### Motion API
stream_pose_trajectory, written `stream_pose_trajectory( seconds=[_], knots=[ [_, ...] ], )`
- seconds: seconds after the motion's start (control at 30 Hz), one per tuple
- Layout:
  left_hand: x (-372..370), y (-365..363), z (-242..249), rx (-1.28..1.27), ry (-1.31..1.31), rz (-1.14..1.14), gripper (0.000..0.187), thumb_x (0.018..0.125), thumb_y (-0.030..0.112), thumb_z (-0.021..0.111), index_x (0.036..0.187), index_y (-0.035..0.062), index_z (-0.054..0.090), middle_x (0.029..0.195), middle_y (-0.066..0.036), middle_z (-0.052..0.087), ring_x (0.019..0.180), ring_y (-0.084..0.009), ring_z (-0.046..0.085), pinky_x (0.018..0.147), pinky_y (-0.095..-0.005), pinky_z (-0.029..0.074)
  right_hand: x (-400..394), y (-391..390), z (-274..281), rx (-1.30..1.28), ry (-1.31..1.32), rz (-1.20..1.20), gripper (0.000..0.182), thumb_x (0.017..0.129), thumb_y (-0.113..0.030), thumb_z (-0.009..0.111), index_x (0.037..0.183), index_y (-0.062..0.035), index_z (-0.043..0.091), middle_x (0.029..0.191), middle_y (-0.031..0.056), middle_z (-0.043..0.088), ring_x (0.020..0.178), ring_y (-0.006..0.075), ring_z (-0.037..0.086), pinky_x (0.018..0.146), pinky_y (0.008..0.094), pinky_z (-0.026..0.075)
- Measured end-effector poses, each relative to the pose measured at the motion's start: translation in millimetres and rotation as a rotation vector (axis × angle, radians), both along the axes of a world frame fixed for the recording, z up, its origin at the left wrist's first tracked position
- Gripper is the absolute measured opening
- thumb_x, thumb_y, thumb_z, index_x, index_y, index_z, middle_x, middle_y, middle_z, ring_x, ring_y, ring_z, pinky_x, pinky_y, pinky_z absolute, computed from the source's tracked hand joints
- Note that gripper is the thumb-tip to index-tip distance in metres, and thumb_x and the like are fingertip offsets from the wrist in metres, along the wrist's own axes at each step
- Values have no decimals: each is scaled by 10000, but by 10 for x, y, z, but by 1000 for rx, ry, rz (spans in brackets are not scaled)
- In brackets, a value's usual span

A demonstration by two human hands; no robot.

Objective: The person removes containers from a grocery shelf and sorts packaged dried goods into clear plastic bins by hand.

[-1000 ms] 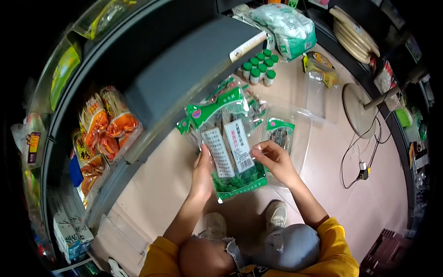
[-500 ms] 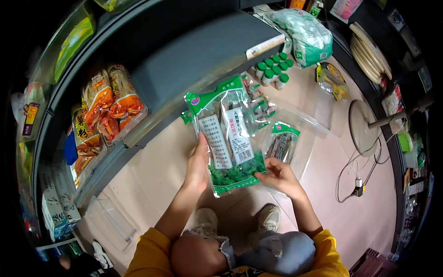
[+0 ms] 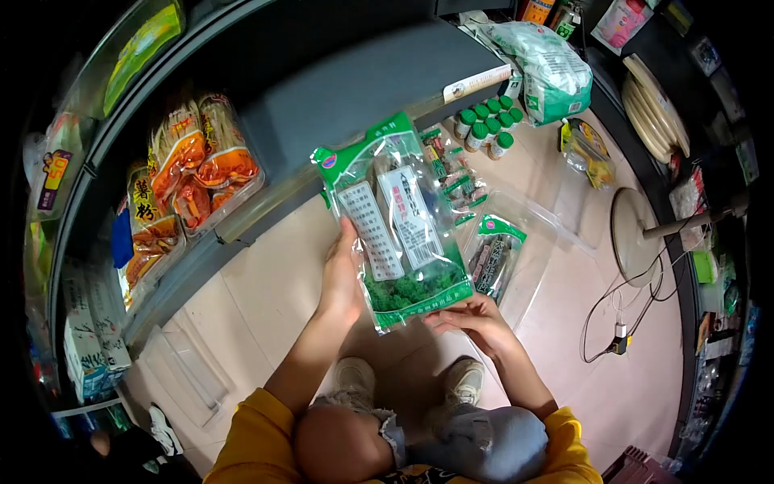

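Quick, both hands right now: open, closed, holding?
Left hand: closed on the left edge of the green-and-clear packet.
Right hand: at the packet's lower right corner, fingers bent under it; grip can't be told.

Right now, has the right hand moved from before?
Yes. The right hand has moved farther from the green-capped jars on the floor, toward the person's knees.

The left hand (image 3: 342, 278) grips the left edge of a green-and-clear packet (image 3: 399, 230); the right hand (image 3: 476, 319) touches its near right corner. Green-capped jars (image 3: 488, 127) stand beyond it, near a white-and-green bag (image 3: 548, 73).
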State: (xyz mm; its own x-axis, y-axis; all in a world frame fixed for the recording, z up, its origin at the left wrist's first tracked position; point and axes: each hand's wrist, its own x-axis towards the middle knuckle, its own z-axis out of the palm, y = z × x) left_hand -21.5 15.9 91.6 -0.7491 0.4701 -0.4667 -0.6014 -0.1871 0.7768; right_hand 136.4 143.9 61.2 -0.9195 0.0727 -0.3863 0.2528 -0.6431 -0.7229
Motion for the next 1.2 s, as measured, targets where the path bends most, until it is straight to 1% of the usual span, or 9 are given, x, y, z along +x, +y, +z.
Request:
stream_pose_trajectory(
  seconds=[0.1,0.23,0.53,0.6,0.77,0.83,1.03,1.1,1.2],
  knots=[
    [14,21,45,-59,-40,49,472,822,417,363,1147,75,382,1088,-7,436,1009,-155,361,899,-330,214,-26,-66,-2,108,13,69,209,724,-19,538,912,71,532,859,175,566,766,222,569,654,303,468],
    [22,35,25,17,-82,80,462,845,392,316,1132,37,379,1109,-27,430,1038,-139,353,895,-315,232,-62,-165,63,128,-2,100,179,763,-55,509,889,66,549,868,163,570,747,198,570,628,275,470],
    [14,10,-15,19,-133,75,418,827,410,354,1101,103,424,1005,-2,464,956,-140,398,842,-314,289,-83,-204,98,244,20,112,183,794,-100,481,831,53,574,815,133,587,665,153,567,586,237,461],
    [17,20,53,25,-179,56,458,844,394,316,1136,46,380,1109,-23,427,1044,-136,340,895,-302,226,-79,-205,97,284,26,98,182,793,-101,481,822,50,579,791,134,591,640,144,560,573,231,456],
    [42,40,40,142,-261,94,495,834,410,325,1157,35,357,1163,-33,399,1064,-141,343,903,-288,236,-67,-146,77,331,77,122,196,799,-129,481,836,33,584,739,106,600,574,104,533,536,203,434],
    [78,108,214,-9,-148,153,497,831,414,332,1149,33,366,1142,-34,417,1041,-150,368,899,-288,242,-77,-152,89,312,6,142,197,793,-128,491,825,42,584,712,113,598,548,101,521,520,198,425],
    [18,150,227,59,136,55,473,842,396,323,1131,27,382,1103,-36,440,1022,-126,375,874,-287,259,-28,149,77,219,1,332,299,808,-150,469,1039,39,463,949,120,548,772,149,552,692,246,443],
    [26,177,225,57,209,79,461,846,394,315,1118,32,399,1074,-33,458,986,-123,399,846,-287,282,83,392,-47,593,75,345,302,796,-123,488,1051,34,451,977,98,533,868,140,517,747,238,418],
    [83,177,200,16,322,62,466,841,410,320,1081,28,436,1012,-22,484,915,-111,433,799,-261,320,49,603,262,642,-9,80,303,790,-105,494,1053,38,445,981,84,528,916,134,490,778,231,396]
  ],
)
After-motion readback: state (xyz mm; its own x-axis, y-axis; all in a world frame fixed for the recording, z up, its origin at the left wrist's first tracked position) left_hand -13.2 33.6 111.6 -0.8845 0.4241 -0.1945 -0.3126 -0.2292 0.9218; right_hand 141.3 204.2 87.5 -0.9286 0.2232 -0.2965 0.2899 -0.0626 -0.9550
